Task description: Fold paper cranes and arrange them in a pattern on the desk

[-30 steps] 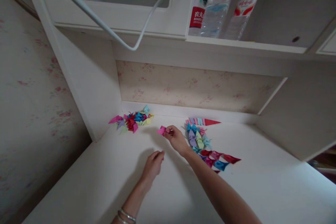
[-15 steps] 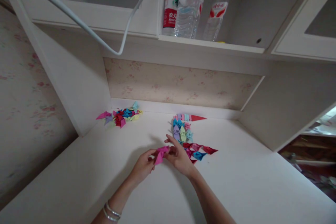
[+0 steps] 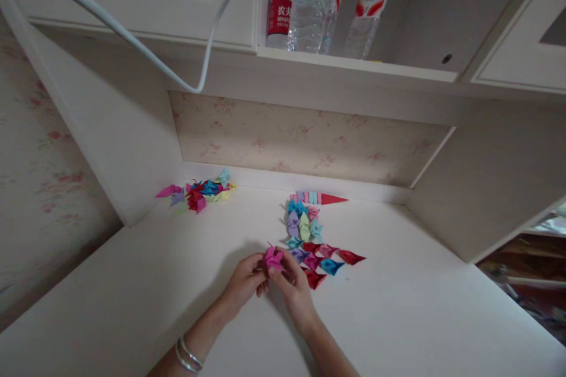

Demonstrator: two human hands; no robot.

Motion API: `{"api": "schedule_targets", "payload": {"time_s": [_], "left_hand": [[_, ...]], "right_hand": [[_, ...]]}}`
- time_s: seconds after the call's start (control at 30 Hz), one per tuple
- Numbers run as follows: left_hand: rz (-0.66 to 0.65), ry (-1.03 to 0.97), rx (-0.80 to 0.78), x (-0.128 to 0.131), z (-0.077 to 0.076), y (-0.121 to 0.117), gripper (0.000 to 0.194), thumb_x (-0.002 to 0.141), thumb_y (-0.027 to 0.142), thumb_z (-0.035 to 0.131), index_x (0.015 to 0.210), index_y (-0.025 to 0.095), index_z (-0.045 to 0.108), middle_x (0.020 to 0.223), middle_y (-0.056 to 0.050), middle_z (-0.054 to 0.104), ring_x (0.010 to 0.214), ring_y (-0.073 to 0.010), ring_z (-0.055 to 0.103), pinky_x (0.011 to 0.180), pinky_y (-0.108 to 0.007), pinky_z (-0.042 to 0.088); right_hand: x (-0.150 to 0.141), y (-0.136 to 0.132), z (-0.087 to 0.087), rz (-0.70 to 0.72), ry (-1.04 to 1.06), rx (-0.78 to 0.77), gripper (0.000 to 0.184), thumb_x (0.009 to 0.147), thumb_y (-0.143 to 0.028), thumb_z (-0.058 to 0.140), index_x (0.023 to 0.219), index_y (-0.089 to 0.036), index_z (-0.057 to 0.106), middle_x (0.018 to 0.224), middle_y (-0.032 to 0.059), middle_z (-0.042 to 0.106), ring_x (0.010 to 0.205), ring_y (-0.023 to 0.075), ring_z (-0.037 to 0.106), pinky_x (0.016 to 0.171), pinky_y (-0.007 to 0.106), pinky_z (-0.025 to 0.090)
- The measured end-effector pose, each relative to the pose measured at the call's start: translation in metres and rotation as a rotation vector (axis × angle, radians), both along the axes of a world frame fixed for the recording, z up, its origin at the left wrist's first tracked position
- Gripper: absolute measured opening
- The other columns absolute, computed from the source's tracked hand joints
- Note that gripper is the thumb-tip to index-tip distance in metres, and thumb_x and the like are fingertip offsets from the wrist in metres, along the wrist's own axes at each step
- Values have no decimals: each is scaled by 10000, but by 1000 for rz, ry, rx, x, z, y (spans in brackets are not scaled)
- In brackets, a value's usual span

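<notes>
— What do the fingers (image 3: 253, 261) do?
— On both sides, they grip one folded paper (image 3: 273, 258).
— And the hands?
— The left hand (image 3: 241, 283) and the right hand (image 3: 295, 294) meet, reaching forward over the bench (image 3: 398, 306).
— How looks the paper?
— Bright pink, with pointed folds, near the coloured rows (image 3: 304, 225).

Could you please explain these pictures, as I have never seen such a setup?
No machine appears here: these are a person's bare hands, and every picture comes from one camera worn on the head, looking forward and down. The left hand and right hand together hold a pink folded-paper piece over the white desk. On it, a loose colourful paper pile lies to the left, and neater rows of folded paper to the right. Plastic bottles stand on the shelf above.
</notes>
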State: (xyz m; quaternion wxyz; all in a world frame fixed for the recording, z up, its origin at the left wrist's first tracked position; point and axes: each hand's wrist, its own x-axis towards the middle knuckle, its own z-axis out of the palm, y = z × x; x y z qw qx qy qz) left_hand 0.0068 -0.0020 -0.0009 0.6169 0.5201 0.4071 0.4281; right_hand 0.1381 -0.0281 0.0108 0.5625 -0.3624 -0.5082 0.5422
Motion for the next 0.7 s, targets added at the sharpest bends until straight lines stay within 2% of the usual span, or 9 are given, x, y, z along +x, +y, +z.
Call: {"api": "schedule_targets", "payload": {"time_s": [0.1, 0.2, 0.4, 0.57, 0.7], "left_hand": [[6, 21, 14, -4, -3, -2, 255, 735, 268, 603, 930, 104, 606, 649, -16, 598, 468, -93, 499, 382, -186, 330], [14, 49, 32, -6, -3, -3, 264, 755, 277, 594, 953, 104, 619, 596, 5, 563, 467, -92, 478, 398, -190, 331], [32, 51, 45, -7, 4, -4, 250, 759, 292, 594, 910, 100, 646, 563, 16, 538, 457, -83, 427, 406, -195, 299], [78, 35, 32, -8, 10, -4, 294, 750, 277, 594, 983, 107, 653, 586, 22, 535, 466, -76, 403, 417, -195, 277], [87, 51, 28, -8, 8, -3, 304, 750, 278, 590, 984, 95, 658, 559, 29, 508, 466, -78, 391, 422, -199, 263]], "right_hand": [[-2, -1, 4, -11, 4, 2, 362, 811, -361, 651, 1144, -230, 603, 1076, 77, 630, 960, 235, 586, 835, 379, 470], [-1, 1, 5, -5, 32, -12, 345, 799, -359, 667, 1115, -232, 615, 1044, 66, 637, 953, 230, 582, 844, 373, 455], [2, 2, -2, -68, 49, -54, 339, 827, -398, 629, 1120, -227, 617, 1083, 58, 635, 997, 219, 552, 883, 348, 415], [1, 5, -6, -85, 19, -84, 346, 831, -433, 611, 1096, -214, 645, 980, 58, 663, 863, 201, 570, 759, 308, 441], [0, 6, -9, -84, 41, -112, 351, 819, -443, 619, 1077, -208, 658, 943, 63, 661, 812, 190, 561, 705, 290, 441]]}}
